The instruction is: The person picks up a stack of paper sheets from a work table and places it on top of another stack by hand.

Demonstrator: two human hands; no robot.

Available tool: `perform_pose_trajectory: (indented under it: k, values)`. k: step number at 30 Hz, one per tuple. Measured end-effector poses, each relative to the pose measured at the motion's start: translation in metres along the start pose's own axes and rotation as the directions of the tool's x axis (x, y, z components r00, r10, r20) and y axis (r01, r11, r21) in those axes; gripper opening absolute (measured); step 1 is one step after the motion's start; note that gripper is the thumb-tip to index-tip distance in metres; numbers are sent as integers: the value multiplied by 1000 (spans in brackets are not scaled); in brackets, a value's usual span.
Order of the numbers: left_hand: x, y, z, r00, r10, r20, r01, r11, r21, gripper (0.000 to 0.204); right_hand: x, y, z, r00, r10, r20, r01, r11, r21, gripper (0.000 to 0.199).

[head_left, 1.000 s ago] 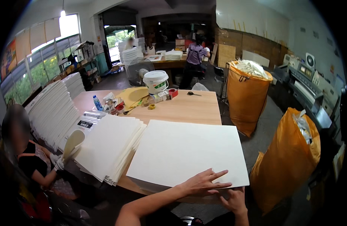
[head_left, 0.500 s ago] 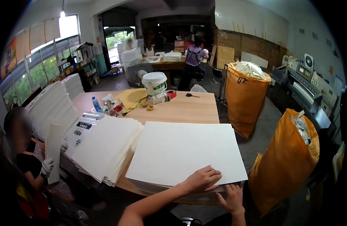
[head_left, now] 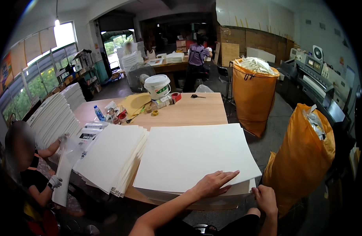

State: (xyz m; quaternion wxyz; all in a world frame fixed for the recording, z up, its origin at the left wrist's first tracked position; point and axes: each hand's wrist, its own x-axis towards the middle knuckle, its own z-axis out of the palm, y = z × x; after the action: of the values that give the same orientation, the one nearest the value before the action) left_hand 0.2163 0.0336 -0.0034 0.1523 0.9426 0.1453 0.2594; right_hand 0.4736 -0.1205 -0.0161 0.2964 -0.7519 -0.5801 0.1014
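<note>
A large stack of white paper sheets lies at the near edge of the table, its front right corner lifted above the sheets below. My left hand rests at the front edge of the stack, fingers stretched out toward the raised corner and lying along the top sheet. Just off that corner, my right hand is closed with the fingers curled and the thumb near the paper's edge. What it pinches, if anything, cannot be made out.
Left of it is a fanned pile of white sheets. A white bucket, tape rolls and scissors sit farther back on the table. Orange sacks stand at the right. A seated co-worker handles a sheet and clear plastic.
My right hand has drawn back to the right from the stack's corner and closed. The top sheets' corner has risen. At left, the co-worker's paper has lowered and a second hand holds clear plastic.
</note>
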Motion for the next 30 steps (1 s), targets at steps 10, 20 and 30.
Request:
perform_pose_trajectory:
  k: [10, 20, 30]
  values:
    - [-3, -14, 3, 997, 32, -71, -39, 994, -99, 49, 30, -50, 20, 972, 230, -40, -37, 321, 946, 38]
    - [4, -7, -3, 993, -43, -110, 19, 977, -210, 40, 33, -53, 27, 972, 197, -130, -15, 602, 799, 31]
    - [11, 4, -19, 998, -61, 23, 65, 968, -240, 53, 40, -53, 22, 971, 215, 107, -125, 71, 990, 30]
